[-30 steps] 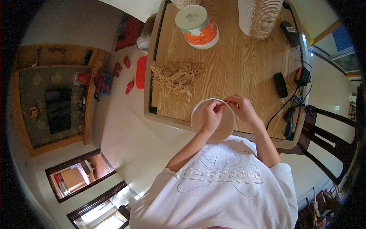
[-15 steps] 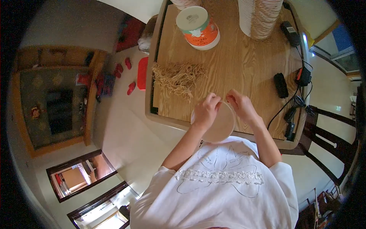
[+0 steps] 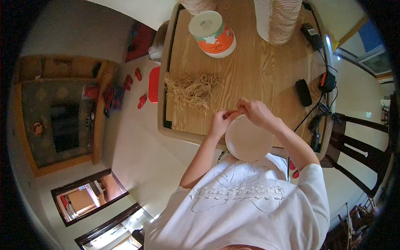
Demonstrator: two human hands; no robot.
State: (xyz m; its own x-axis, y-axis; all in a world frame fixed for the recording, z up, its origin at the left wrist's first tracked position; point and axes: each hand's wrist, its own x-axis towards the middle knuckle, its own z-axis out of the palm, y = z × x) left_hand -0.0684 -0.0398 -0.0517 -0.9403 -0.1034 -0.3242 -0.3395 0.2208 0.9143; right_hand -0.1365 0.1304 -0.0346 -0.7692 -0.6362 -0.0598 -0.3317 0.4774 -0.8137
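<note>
Though smooth and round, pale tub [image 3: 250, 139], left hand [image 3: 221, 122] and right hand [image 3: 256, 112], fingertips [image 3: 243, 104] together on its edge [image 3: 234, 121].

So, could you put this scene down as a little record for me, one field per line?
Work: pale round tub, before the white shirt
Left: left hand, fingers bent by the tub's far rim
Right: right hand, fingers bent close to the left's; exact grips unclear
Surface: wood-grain table
Loose material: tangled tan twine, left of the hands
Container: orange-and-green printed bucket, beyond the twine
Stack: nested pale containers, far side
Seat: dark wooden chair, right of the table
</note>
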